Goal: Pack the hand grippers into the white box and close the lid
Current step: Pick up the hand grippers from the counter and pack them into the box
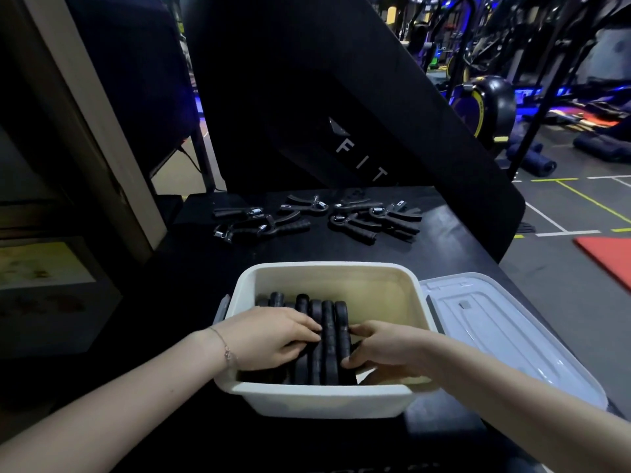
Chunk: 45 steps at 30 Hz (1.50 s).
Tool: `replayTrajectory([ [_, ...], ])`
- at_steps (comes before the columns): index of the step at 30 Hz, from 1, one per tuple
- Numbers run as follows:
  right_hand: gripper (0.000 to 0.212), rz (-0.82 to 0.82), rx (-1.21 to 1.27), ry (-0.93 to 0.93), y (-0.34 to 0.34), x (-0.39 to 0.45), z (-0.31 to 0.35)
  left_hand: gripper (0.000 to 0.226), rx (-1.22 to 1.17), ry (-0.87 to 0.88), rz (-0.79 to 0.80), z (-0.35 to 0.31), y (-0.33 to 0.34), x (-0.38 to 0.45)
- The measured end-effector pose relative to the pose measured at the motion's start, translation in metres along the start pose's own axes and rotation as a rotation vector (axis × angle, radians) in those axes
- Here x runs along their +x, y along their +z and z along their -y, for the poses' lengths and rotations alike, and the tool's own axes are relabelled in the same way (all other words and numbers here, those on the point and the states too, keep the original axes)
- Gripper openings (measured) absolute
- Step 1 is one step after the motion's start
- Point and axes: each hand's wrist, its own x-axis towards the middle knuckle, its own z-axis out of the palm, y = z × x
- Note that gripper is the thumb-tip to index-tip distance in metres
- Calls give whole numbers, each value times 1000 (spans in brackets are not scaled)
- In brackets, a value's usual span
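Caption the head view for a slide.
Both hands settle hand grippers in the white box; lid off.

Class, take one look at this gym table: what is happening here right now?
A person is packing black spring hand grippers into a white plastic box. The left hand and right hand press the row already inside. More loose grippers lie farther back on the black table. The clear lid lies beside the box.

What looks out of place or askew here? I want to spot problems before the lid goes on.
Nothing looks damaged or spilled. The packed grippers stand in a neat row in the white box, both hands on them. The lid lies flat beside the box. Loose hand grippers lie scattered at the table's far end, simply unpacked.
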Motion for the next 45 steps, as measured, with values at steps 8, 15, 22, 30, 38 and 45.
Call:
replayTrajectory([
  [8,40,36,-33,-46,-2,4,-4,54,63,60,-31,-10,0,28],
  [15,14,10,-278,-152,-10,-1,1,48,20,70,-21,-15,5,49],
  [22,27,38,-511,-196,-39,-9,13,44,28,137,-17,-10,8,51],
  [30,31,141,-720,-333,-42,-8,7,50,11,223,-19,-14,12,58],
  [38,15,245,-758,-420,-46,-11,11,32,82,270,-92,-6,9,55],
  [45,27,-316,-345,-691,-126,20,33,31,163,304,-63,-4,12,55],
])
